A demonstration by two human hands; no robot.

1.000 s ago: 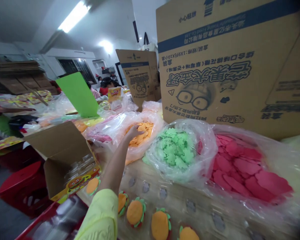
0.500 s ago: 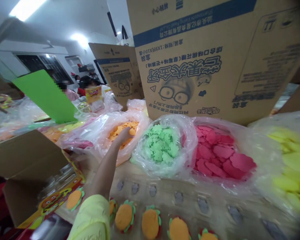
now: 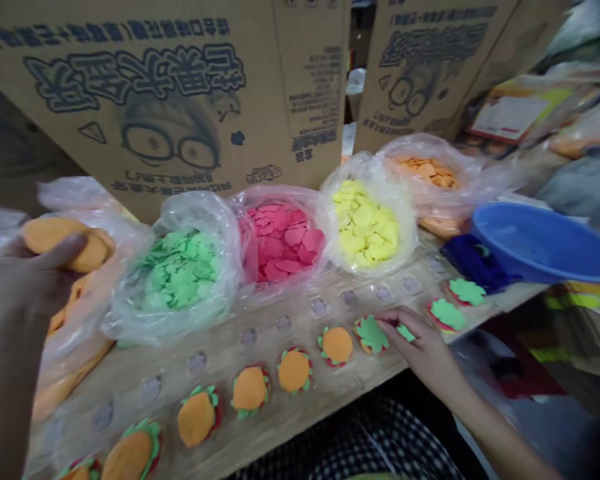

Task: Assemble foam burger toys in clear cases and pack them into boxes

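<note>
My left hand (image 3: 27,283) is closed on a stack of orange foam pieces (image 3: 63,237), raised at the left over a bag of the same orange pieces (image 3: 75,313). My right hand (image 3: 420,347) rests at the front edge of a wooden board (image 3: 285,400), fingertips pinching a stack topped with green foam (image 3: 373,333). A row of stacked burger-like foam pieces runs along the board, among them an orange-topped stack (image 3: 294,371) and another orange-topped stack (image 3: 337,345). Further right lie two green-topped stacks (image 3: 447,313).
Open plastic bags hold green pieces (image 3: 180,270), pink pieces (image 3: 283,240), yellow pieces (image 3: 367,227) and orange pieces (image 3: 430,173). A blue bowl (image 3: 540,243) sits at the right. Tall printed cardboard boxes (image 3: 155,93) stand behind the bags.
The view has swung right. My left hand has come out of the orange bag holding a stack of orange pieces. My right hand and the blue bowl are now in view.
</note>
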